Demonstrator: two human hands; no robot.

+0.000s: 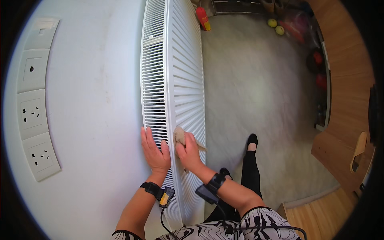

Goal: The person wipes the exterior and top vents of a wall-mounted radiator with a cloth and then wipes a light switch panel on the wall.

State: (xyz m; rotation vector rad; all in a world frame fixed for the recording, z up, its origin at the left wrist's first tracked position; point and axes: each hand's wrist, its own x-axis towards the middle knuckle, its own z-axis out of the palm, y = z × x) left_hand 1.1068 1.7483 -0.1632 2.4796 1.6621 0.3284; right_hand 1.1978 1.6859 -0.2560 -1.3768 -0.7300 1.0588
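Observation:
A white panel radiator (187, 87) with a slotted top grille (153, 90) runs along the wall before me. My left hand (156, 154) lies flat on the grille, its fingers spread and holding nothing. In my right hand (189, 151) is a bunched beige cloth (179, 135), pressed near the top edge of the radiator's ribbed front. One corner of the cloth sticks out to the right of my knuckles. Dark gaps show between the grille's slats. Part of the grille is hidden under my left hand.
Wall sockets (32, 112) line the white wall at left. A red fire extinguisher (203, 19) stands by the radiator's far end. Two yellow-green balls (280, 30) lie on the grey floor (255, 75). Wooden furniture (348, 75) borders the right side. Cables (163, 216) hang from both wrist devices.

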